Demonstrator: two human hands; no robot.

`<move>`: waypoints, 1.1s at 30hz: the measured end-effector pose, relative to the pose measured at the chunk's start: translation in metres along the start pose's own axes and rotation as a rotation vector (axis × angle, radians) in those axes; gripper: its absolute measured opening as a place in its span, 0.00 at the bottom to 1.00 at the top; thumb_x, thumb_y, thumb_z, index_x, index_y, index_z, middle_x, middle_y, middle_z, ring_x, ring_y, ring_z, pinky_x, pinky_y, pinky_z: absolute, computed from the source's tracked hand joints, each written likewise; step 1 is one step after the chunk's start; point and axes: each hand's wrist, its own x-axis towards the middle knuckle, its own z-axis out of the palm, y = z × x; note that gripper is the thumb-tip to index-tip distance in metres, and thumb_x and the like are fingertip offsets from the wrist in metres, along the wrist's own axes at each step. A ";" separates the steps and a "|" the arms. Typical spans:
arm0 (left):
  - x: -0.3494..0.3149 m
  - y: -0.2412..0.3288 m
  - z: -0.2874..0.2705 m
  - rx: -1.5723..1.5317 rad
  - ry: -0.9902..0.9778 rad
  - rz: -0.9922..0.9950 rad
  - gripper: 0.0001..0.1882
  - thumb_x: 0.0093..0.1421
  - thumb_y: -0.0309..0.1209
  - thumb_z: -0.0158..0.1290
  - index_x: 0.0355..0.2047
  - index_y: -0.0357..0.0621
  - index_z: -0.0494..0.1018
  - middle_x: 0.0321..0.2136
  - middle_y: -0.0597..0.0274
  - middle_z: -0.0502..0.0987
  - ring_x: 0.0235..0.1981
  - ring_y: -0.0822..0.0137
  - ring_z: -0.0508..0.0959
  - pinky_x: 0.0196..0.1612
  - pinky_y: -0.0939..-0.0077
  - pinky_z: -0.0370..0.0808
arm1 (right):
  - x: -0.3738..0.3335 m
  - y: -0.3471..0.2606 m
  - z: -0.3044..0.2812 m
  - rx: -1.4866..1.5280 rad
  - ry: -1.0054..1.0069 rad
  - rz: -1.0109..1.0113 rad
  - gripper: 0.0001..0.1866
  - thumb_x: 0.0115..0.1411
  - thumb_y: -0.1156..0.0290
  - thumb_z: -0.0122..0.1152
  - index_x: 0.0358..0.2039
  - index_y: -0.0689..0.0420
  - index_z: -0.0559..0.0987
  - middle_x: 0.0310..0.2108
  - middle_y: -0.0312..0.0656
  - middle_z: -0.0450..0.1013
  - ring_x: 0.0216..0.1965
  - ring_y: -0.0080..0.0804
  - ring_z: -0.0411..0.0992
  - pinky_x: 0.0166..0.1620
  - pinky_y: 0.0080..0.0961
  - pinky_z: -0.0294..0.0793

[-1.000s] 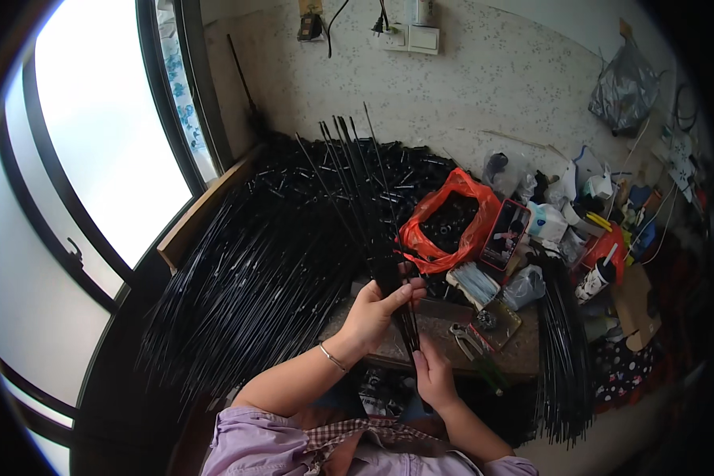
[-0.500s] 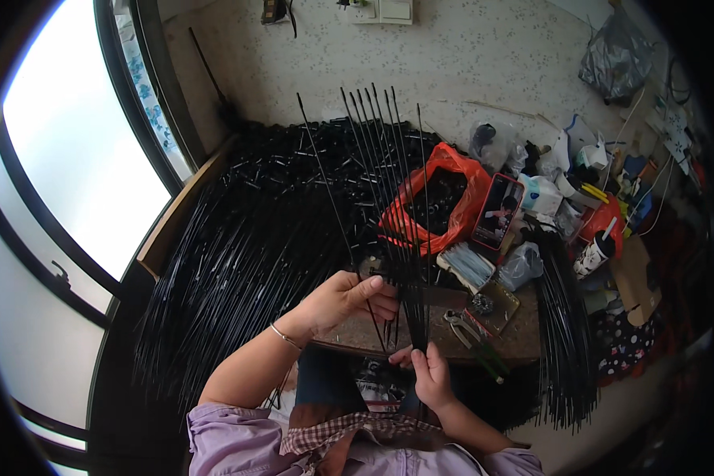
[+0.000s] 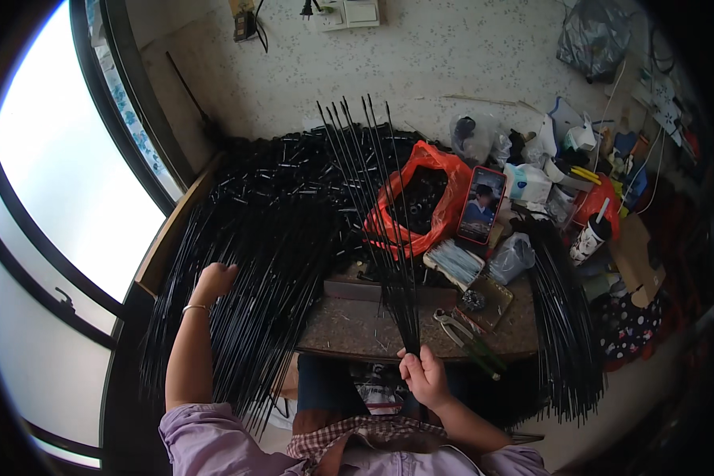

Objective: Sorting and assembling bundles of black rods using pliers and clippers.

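1. Right now, the right hand [image 3: 425, 377] has its fingers closed around the lower ends of a fan of thin black rods [image 3: 405, 311], held upright before the table [image 3: 345, 337].
2. The left hand [image 3: 216, 279] is at the big heap of black rods [image 3: 250, 325] on the left; its fingertips are too dark to tell whether they grip one.
3. Behind the fan, an open red plastic bag [image 3: 450, 178] of small dark pieces is partly crossed by the rods.
4. Beside the bag leans a phone [image 3: 481, 205].
5. Pliers [image 3: 456, 327] lie near the right hand.
6. Farther right, a second rod bundle [image 3: 562, 325] droops over the table edge, near a cup with a straw [image 3: 587, 244].
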 end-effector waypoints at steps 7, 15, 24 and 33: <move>-0.120 0.138 0.087 -0.712 -0.619 0.503 0.28 0.52 0.44 0.56 0.44 0.31 0.69 0.40 0.51 0.74 0.45 0.61 0.73 0.50 0.70 0.68 | 0.009 0.014 0.001 -0.077 0.000 -0.029 0.08 0.63 0.68 0.43 0.34 0.59 0.67 0.16 0.31 0.63 0.13 0.12 0.56 0.17 0.11 0.55; -0.176 0.225 0.102 -1.380 -0.942 0.431 0.15 0.59 0.27 0.48 0.45 0.32 0.68 0.35 0.54 0.76 0.38 0.67 0.76 0.44 0.73 0.73 | -0.002 0.027 -0.029 -0.178 -0.160 -0.023 0.17 0.62 0.65 0.45 0.48 0.61 0.67 0.39 0.44 0.72 0.42 0.35 0.71 0.46 0.27 0.67; -0.198 0.134 0.186 -0.495 -0.695 1.397 0.05 0.47 0.26 0.54 0.24 0.38 0.73 0.21 0.54 0.74 0.23 0.54 0.74 0.30 0.65 0.72 | 0.081 -0.010 -0.034 0.799 -0.166 0.724 0.38 0.58 0.39 0.30 0.46 0.66 0.65 0.44 0.55 0.67 0.44 0.48 0.69 0.47 0.43 0.69; -0.173 0.120 0.232 -0.335 -0.284 1.185 0.24 0.46 0.33 0.57 0.46 0.44 0.69 0.46 0.53 0.69 0.50 0.53 0.66 0.52 0.57 0.62 | 0.111 -0.043 -0.042 0.254 -0.064 0.256 0.44 0.56 0.34 0.30 0.56 0.63 0.59 0.53 0.56 0.62 0.54 0.47 0.62 0.56 0.36 0.59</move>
